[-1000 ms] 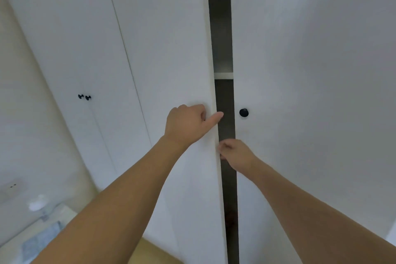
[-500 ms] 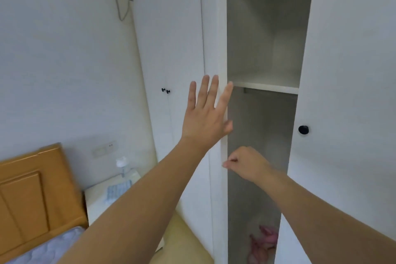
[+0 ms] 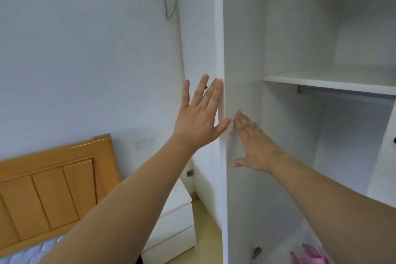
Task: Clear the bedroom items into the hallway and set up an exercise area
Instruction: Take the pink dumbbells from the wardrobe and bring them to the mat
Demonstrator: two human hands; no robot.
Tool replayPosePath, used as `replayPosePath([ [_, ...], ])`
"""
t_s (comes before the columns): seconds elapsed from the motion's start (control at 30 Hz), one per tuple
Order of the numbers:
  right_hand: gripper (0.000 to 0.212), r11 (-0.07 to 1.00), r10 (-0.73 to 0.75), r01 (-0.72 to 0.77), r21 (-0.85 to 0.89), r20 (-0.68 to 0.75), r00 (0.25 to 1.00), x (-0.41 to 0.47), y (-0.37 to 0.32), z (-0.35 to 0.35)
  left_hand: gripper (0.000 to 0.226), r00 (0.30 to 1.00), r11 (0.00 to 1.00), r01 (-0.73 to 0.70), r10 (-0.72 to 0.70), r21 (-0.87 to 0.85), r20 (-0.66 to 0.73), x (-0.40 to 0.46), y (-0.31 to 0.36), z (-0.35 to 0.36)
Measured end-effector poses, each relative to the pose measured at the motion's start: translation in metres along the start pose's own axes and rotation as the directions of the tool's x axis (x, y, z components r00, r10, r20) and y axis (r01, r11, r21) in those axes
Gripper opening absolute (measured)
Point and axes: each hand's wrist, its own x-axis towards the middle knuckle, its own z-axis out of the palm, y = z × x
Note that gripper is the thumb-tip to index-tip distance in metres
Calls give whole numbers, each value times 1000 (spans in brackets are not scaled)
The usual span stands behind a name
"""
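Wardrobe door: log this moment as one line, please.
phase: opening wardrobe | left door: swung open | left hand: flat on door's outer face | right hand: flat on inner face | inside: shelf, pink item at bottom

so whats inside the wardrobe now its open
A bare white shelf with a hanging rail under it, and something pink on the bottom. The right forearm and the frame edge hide the rest of the floor.

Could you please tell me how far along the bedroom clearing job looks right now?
Early. Done: the white wardrobe door is open. In hand: left hand and right hand lie flat against it. Left: the pink item on the wardrobe floor is not yet taken; no exercise area shows.
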Motion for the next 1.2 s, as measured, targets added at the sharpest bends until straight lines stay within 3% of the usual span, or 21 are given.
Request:
replayPosePath([
  [0.3,131,993,27,-45,-106,-163,986,91,-40,24,83,999,968,11,-1,-250,43,-14,-99,51],
  [0.63,129,989,67,-91,-117,-197,978,161,-60,54,76,990,894,142,-117,-424,85,-14,-154,106],
  [0.97,120,983,33,-59,-175,-152,988,185,-47,61,66,984,931,178,-171,-319,50,-13,-161,138],
  [1.1,111,989,-50,38,-141,-88,995,174,-29,43,68,965,947,231,-253,-224,-73,-7,-126,137],
  [1.2,105,983,4,-20,-181,-86,996,159,4,17,67,970,950,184,-218,-252,-112,8,-87,135],
])
